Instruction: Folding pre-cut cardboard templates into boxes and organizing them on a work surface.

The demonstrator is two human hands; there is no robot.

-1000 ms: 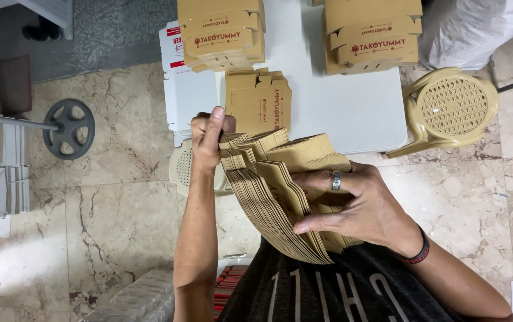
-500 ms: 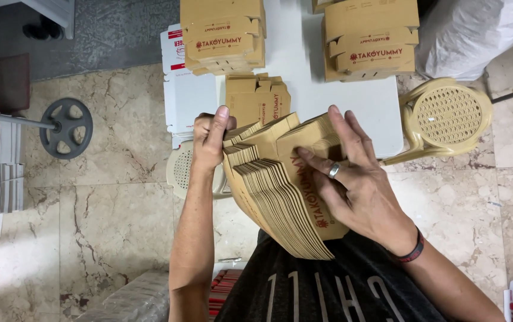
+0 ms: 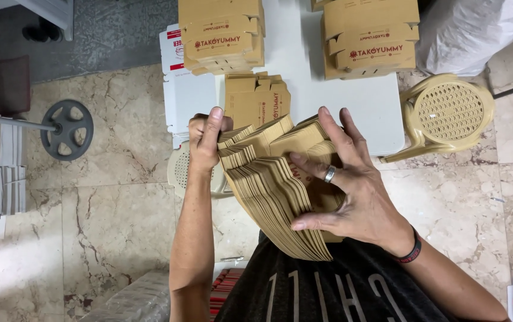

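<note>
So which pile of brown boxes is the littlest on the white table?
The small flat pile of boxes in the middle, just beyond the left hand. The left stack and right stack are much taller.

A thick fanned stack of flat carton blanks [image 3: 280, 197] is matt brown kraft cardboard with raw, layered edges. The folded boxes [image 3: 223, 36] behind are the same dull paperboard. They sit on a smooth white tabletop [image 3: 304, 77]. The floor [image 3: 107, 209] is polished, veined marble with a soft sheen. A beige chair [image 3: 447, 113] looks like moulded plastic with a woven-pattern seat. A ring [image 3: 329, 174] is shiny metal.
</note>
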